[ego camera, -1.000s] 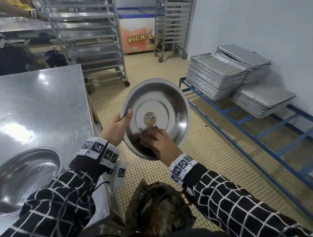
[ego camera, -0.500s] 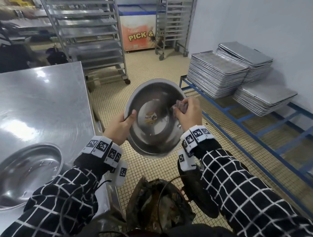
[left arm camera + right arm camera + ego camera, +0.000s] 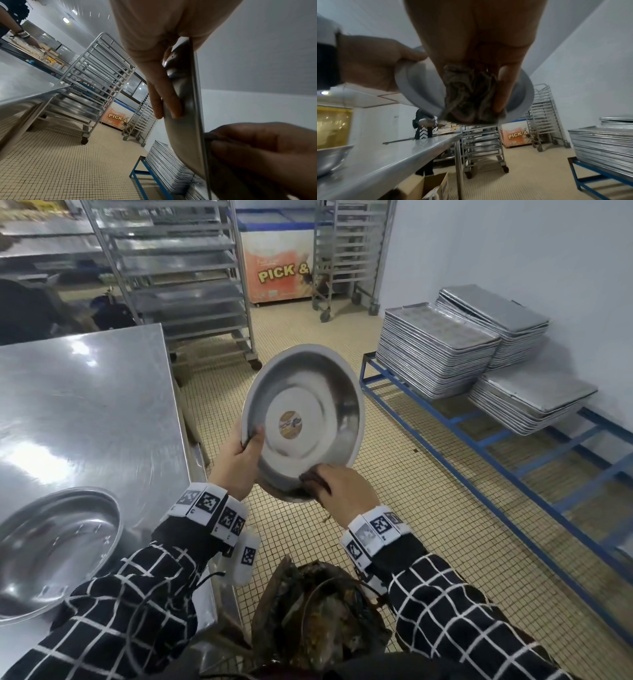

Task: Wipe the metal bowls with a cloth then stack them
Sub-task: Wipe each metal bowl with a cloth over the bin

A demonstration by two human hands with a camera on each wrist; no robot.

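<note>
The left hand [image 3: 236, 460] grips the round shiny metal bowl [image 3: 308, 412] at its left rim, thumb inside. The right hand [image 3: 346, 491] fingers pinch a dark crumpled cloth [image 3: 467, 94] against the lower rim.

Open tiled floor [image 3: 308, 326] runs ahead between steel table [image 3: 85, 405] on the left and blue rack [image 3: 479, 440] with stacked trays [image 3: 435, 357] on the right. Second bowl [image 3: 51, 546] takes the table's near corner. Wheeled racks [image 3: 185, 285] and a freezer [image 3: 281, 268] block the far end
</note>
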